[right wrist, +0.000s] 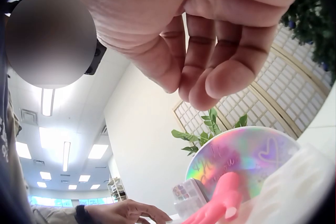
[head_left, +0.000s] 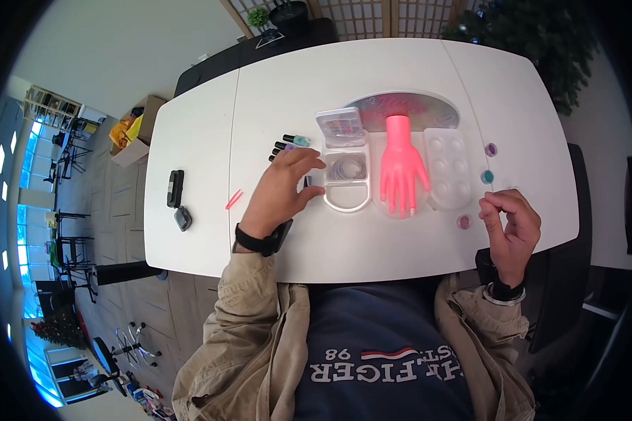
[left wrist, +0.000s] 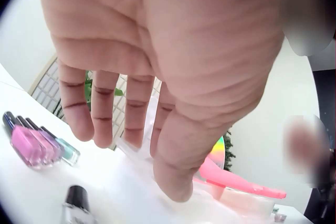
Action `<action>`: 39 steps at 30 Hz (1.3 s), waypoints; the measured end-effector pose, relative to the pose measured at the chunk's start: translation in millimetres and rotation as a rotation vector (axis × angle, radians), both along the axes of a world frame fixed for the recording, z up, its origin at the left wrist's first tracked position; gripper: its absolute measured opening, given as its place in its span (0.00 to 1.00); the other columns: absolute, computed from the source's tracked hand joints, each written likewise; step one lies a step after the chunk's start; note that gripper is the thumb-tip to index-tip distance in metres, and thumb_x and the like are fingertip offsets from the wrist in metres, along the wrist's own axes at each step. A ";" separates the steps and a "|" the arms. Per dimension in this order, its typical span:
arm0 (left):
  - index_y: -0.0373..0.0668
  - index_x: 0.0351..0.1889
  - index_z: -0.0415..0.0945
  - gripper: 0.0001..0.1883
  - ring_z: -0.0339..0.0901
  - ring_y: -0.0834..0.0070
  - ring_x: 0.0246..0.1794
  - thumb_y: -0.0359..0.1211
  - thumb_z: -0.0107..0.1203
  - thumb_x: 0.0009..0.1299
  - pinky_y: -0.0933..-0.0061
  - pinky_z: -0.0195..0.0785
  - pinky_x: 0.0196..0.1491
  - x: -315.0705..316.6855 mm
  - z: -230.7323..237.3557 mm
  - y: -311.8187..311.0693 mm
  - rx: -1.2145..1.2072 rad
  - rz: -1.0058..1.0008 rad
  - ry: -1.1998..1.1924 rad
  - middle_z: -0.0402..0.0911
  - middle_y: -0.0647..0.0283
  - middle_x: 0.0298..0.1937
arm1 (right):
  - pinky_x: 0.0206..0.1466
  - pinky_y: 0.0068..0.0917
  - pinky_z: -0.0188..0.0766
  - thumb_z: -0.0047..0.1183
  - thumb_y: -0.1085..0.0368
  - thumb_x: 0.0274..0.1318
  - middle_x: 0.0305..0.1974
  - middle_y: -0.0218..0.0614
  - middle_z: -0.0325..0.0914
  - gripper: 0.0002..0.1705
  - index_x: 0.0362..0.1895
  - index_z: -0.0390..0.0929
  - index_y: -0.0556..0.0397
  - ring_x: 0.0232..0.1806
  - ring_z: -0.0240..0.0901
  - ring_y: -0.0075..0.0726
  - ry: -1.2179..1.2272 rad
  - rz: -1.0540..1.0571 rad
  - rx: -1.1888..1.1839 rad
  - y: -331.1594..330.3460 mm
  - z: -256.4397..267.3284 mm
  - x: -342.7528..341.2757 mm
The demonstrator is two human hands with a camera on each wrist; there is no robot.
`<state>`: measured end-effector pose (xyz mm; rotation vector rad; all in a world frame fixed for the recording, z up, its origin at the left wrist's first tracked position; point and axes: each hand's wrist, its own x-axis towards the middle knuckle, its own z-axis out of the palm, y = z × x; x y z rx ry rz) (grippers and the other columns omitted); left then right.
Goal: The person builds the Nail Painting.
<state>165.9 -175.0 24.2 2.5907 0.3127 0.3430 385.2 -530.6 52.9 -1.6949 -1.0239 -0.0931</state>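
My left hand [head_left: 284,186] hovers at the left edge of a white compartment tray [head_left: 347,208], thumb and fingers apart. In the left wrist view its fingers [left wrist: 134,111] hang down loosely, nothing between them. The tray holds a coil of clear material [head_left: 349,168]; a clear lidded case [head_left: 340,127] stands behind. Several nail polish bottles [head_left: 298,140] lie partly behind the hand. My right hand [head_left: 514,228] is raised near the table's right side, fingers loosely curled, thumb close to them, holding nothing visible. Between the hands lies a pink practice hand [head_left: 400,160], fingers toward me.
A clear palette with round wells [head_left: 448,168] lies right of the pink hand, beside a purple pot [head_left: 491,149], a teal pot [head_left: 486,177] and a pink pot [head_left: 463,222]. An iridescent half-round panel [head_left: 435,112] stands behind. Pink tweezers [head_left: 234,199] and a black case [head_left: 175,188] lie left.
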 end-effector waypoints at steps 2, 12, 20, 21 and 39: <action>0.45 0.57 0.86 0.22 0.81 0.48 0.67 0.32 0.78 0.65 0.51 0.77 0.69 9.1 -2.9 -8.0 0.038 -0.003 0.005 0.85 0.57 0.69 | 0.41 0.26 0.74 0.71 0.79 0.65 0.38 0.40 0.87 0.08 0.47 0.89 0.64 0.35 0.79 0.29 0.000 -0.005 -0.001 -2.0 1.2 -0.4; 0.45 0.59 0.88 0.20 0.80 0.48 0.66 0.32 0.76 0.68 0.52 0.75 0.71 24.4 -9.4 -18.2 0.088 -0.010 0.017 0.85 0.60 0.71 | 0.41 0.25 0.74 0.71 0.79 0.65 0.37 0.40 0.87 0.09 0.48 0.89 0.64 0.35 0.79 0.28 -0.003 -0.001 0.001 -2.3 2.5 -0.6; 0.43 0.58 0.89 0.20 0.84 0.50 0.67 0.32 0.77 0.68 0.53 0.76 0.71 21.7 -13.8 -14.8 0.039 0.002 0.004 0.86 0.57 0.72 | 0.41 0.25 0.74 0.70 0.79 0.65 0.37 0.40 0.87 0.08 0.48 0.89 0.64 0.35 0.79 0.29 -0.003 0.007 0.005 -1.6 1.5 -0.1; 0.43 0.57 0.89 0.20 0.85 0.50 0.66 0.32 0.77 0.68 0.53 0.77 0.70 21.9 -14.5 -15.1 0.035 0.007 -0.005 0.86 0.57 0.72 | 0.41 0.26 0.75 0.70 0.79 0.65 0.38 0.40 0.87 0.08 0.48 0.89 0.64 0.35 0.79 0.29 -0.008 0.009 0.005 -1.3 2.3 0.1; 0.40 0.58 0.91 0.19 0.90 0.57 0.58 0.28 0.77 0.68 0.61 0.85 0.53 6.2 -6.6 -19.8 -0.037 0.062 -0.097 0.86 0.53 0.71 | 0.43 0.23 0.76 0.70 0.77 0.67 0.40 0.39 0.89 0.10 0.50 0.89 0.64 0.37 0.80 0.25 0.016 -0.211 0.055 -30.7 12.8 17.3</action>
